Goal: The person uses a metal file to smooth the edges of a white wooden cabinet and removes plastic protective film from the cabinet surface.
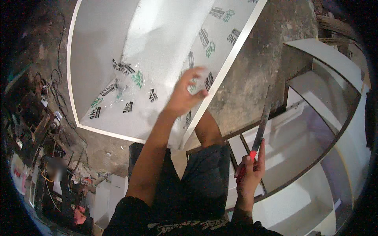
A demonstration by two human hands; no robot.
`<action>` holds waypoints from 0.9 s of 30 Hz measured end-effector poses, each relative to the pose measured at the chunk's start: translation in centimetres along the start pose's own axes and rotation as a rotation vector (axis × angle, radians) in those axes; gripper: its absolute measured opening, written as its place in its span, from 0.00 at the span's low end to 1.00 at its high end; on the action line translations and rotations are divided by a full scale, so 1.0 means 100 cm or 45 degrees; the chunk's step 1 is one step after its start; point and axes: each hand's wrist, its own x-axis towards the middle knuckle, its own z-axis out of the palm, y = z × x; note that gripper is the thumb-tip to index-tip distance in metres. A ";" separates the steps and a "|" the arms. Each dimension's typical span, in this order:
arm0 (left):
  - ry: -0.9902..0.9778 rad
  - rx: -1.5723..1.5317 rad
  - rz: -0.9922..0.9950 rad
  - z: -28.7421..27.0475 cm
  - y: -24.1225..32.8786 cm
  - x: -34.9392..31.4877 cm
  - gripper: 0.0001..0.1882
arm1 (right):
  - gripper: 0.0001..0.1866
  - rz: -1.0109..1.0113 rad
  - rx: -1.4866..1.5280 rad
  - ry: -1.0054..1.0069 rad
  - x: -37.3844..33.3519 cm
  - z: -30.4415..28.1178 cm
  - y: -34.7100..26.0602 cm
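My left hand (185, 96) is over the right side of a large white cabinet box (153, 35), near its pale edge. Its fingers are apart and slightly curled, with nothing in them. Printed clear film with black and green marks covers the inside of the box and is crumpled at its left. Off to the right, my right hand (252, 171) is closed round a red-handled tool with a long flat steel blade (262, 128). The blade points up and away from me, apart from the box. Whether it is a file or a knife I cannot tell.
At the right stands another open cabinet frame (299, 141) with dark edges and white inner panels. Cables (57, 80) and heaped scraps (43, 129) lie along the left. A white box (112, 196) sits at lower left. The concrete floor (252, 78) is stained.
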 end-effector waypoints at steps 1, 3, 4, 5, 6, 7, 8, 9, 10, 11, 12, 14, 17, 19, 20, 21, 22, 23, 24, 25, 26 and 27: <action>-0.084 -0.015 0.052 0.002 0.002 0.009 0.07 | 0.39 0.010 0.043 -0.027 0.009 0.001 0.001; -0.183 -0.033 0.018 -0.005 -0.016 0.013 0.06 | 0.39 0.084 0.018 -0.087 0.027 0.001 -0.008; -0.177 -0.028 -0.061 -0.007 -0.017 0.011 0.05 | 0.38 0.135 0.047 -0.113 0.034 -0.001 -0.015; -0.167 -0.037 -0.130 -0.002 -0.010 0.011 0.05 | 0.37 0.173 0.068 -0.135 0.046 -0.004 -0.023; -0.152 -0.037 -0.205 -0.002 -0.003 0.007 0.05 | 0.37 0.220 0.092 -0.166 0.057 -0.008 -0.030; -0.159 -0.019 -0.158 -0.005 -0.004 0.003 0.05 | 0.37 0.190 0.037 -0.202 0.069 -0.013 -0.036; -0.088 -0.036 -0.158 -0.003 0.001 -0.003 0.07 | 0.37 0.192 0.010 -0.228 0.079 -0.018 -0.041; -0.022 -0.059 -0.153 0.003 0.010 -0.008 0.08 | 0.37 0.189 -0.017 -0.246 0.088 -0.025 -0.048; 0.044 -0.083 -0.148 0.008 0.016 -0.015 0.09 | 0.37 0.186 -0.044 -0.263 0.098 -0.032 -0.055; 0.036 -0.026 -0.267 0.002 0.022 -0.026 0.10 | 0.37 0.183 -0.074 -0.311 0.108 -0.039 -0.060; 0.028 0.026 -0.390 -0.007 0.023 -0.041 0.11 | 0.37 0.185 -0.115 -0.333 0.116 -0.048 -0.063; 0.073 0.106 -0.471 -0.016 0.018 -0.073 0.13 | 0.38 0.164 -0.185 -0.400 0.135 -0.061 -0.068; 0.190 0.114 -0.485 -0.013 0.008 -0.103 0.12 | 0.38 0.077 -0.209 -0.460 0.160 -0.079 -0.078; 0.279 0.034 -0.660 -0.006 0.018 -0.108 0.11 | 0.37 0.047 -0.277 -0.440 0.169 -0.081 -0.090; 0.275 -0.003 -0.779 -0.006 0.020 -0.113 0.10 | 0.36 0.047 -0.290 -0.439 0.173 -0.082 -0.097; 0.269 -0.029 -0.894 -0.017 0.023 -0.120 0.10 | 0.35 0.049 -0.290 -0.442 0.176 -0.081 -0.103; 0.263 -0.059 -1.007 -0.025 0.025 -0.128 0.09 | 0.35 0.049 -0.291 -0.445 0.180 -0.080 -0.109; 0.342 -0.039 -0.931 -0.029 0.009 -0.145 0.06 | 0.35 0.019 -0.298 -0.469 0.183 -0.080 -0.110; 0.351 0.065 -0.921 -0.025 0.000 -0.150 0.05 | 0.35 0.012 -0.309 -0.472 0.188 -0.080 -0.113; 0.363 0.167 -0.912 -0.019 -0.007 -0.154 0.04 | 0.35 0.003 -0.322 -0.478 0.193 -0.079 -0.116; 0.376 0.270 -0.895 -0.015 -0.011 -0.156 0.03 | 0.35 -0.011 -0.331 -0.482 0.197 -0.077 -0.120; 0.388 0.364 -0.847 -0.013 -0.010 -0.154 0.01 | 0.36 -0.054 -0.340 -0.501 0.200 -0.072 -0.125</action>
